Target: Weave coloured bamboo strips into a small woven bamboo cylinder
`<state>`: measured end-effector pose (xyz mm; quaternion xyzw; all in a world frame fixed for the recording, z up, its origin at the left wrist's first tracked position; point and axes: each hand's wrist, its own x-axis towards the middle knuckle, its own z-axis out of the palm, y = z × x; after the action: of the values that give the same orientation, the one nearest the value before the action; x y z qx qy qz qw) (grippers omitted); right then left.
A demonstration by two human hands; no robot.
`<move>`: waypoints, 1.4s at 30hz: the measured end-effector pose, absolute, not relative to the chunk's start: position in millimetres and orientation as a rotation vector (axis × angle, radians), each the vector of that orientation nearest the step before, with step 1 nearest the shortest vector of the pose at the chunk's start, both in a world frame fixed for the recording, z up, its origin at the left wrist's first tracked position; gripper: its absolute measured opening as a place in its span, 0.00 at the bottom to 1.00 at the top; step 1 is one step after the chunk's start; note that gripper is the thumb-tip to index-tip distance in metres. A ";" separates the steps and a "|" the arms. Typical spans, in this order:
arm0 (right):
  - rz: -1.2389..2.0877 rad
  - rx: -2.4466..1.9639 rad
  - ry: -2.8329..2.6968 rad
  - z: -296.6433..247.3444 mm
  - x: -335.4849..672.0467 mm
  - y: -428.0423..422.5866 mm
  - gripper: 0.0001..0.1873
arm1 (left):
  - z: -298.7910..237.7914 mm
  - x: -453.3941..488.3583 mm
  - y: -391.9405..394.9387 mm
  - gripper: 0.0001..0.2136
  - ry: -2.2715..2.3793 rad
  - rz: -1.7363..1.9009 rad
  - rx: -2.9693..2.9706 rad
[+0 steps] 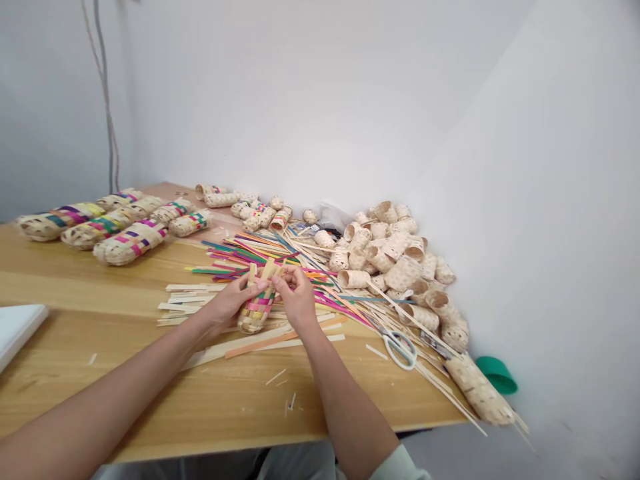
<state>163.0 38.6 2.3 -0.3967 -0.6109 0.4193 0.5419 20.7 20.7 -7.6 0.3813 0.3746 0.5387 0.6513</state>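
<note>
A small woven bamboo basket [256, 312] with pink, green and yellow bands sits between my hands above the wooden table [150, 393]. Loose pale strip ends stick up from its top. My left hand [231, 300] wraps round its left side, thumb near the upright strips. My right hand [299, 293] is closed at its upper right, fingers pinching a strip end. Just behind the basket lies a spread of coloured bamboo strips [250, 257].
Finished woven tubes with coloured bands [130, 241] lie in rows at the back left. A heap of plain woven cups [400, 260] fills the right side by the wall. White-handled scissors [400, 348] lie right of my hands. Pale flat strips [185, 297] lie left; a green object [496, 375] sits beyond the edge.
</note>
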 end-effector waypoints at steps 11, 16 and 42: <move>0.894 -0.841 -1.632 -5.3 168.0 41.4 0.08 | -8.6 20.7 19.9 0.24 0.953 1.283 0.933; 0.844 -0.774 -1.680 -9.9 171.2 42.7 0.07 | -5.6 22.1 20.2 0.21 0.946 1.299 0.912; 1.147 -0.865 -1.322 -19.3 146.1 41.7 0.16 | -6.9 13.2 24.5 0.23 0.942 1.470 0.961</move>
<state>146.1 41.7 -19.3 -0.3671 -0.5611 0.4866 0.5601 13.2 24.5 -6.9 0.4048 0.3970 0.6194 0.5431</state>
